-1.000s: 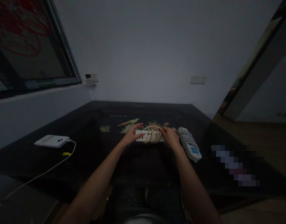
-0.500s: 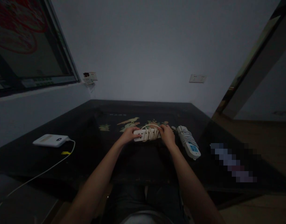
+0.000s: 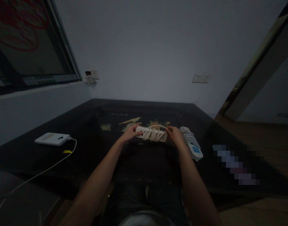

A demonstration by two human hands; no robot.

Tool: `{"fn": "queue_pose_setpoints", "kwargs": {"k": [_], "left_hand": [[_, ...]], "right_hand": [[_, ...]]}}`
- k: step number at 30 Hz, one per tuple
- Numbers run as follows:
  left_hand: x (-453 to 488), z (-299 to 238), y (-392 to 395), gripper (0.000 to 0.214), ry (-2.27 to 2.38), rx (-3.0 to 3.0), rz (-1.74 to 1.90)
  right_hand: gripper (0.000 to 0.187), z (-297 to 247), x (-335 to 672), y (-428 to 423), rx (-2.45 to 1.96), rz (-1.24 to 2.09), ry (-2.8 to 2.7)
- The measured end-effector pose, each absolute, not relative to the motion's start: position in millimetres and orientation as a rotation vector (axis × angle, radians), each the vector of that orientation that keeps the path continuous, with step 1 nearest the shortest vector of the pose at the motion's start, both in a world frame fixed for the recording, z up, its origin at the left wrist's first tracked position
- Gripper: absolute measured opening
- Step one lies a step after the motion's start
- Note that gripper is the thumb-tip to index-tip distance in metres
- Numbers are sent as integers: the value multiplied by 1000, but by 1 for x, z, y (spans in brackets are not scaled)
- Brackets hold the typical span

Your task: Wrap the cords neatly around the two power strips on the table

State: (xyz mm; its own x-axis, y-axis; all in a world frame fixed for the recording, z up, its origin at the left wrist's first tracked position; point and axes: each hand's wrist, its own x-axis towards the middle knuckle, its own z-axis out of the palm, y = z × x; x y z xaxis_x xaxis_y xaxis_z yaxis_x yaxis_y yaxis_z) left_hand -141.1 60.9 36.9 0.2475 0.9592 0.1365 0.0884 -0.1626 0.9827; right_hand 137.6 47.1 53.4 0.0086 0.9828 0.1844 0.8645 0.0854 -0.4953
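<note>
A white power strip (image 3: 147, 133) lies across the middle of the dark table, its pale cord (image 3: 155, 135) wound several times around it. My left hand (image 3: 130, 133) is closed around the strip's left end, thumb on the front face. At the other end, my right hand (image 3: 174, 134) pinches a loose stretch of the cord that arches above the strip; its fingertips are partly hidden. Just right of that hand rests a second power strip (image 3: 191, 142), white with a blue socket panel and a grey cord coiled around it.
On the left of the table (image 3: 144, 169) sits a white power bank (image 3: 53, 139) with a white cable (image 3: 49, 169) running off the front edge. A yellow tag (image 3: 67, 152) lies near it. A pixelated item is at the right. Wall sockets (image 3: 201, 78) are behind.
My right hand has shifted right, off the strip's right end, drawing the cord with it; that end now shows. My left hand keeps its hold. The view has moved slightly.
</note>
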Motion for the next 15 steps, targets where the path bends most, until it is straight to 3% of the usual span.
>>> {"fn": "queue_pose_setpoints", "kwargs": {"k": [6, 15], "left_hand": [[-141, 43, 55, 49, 947, 1248, 1200], [-144, 39, 64, 33, 932, 835, 1446]], "right_hand": [[27, 50, 145, 51, -1918, 326, -1919], [37, 44, 127, 49, -1757, 504, -2221]]}}
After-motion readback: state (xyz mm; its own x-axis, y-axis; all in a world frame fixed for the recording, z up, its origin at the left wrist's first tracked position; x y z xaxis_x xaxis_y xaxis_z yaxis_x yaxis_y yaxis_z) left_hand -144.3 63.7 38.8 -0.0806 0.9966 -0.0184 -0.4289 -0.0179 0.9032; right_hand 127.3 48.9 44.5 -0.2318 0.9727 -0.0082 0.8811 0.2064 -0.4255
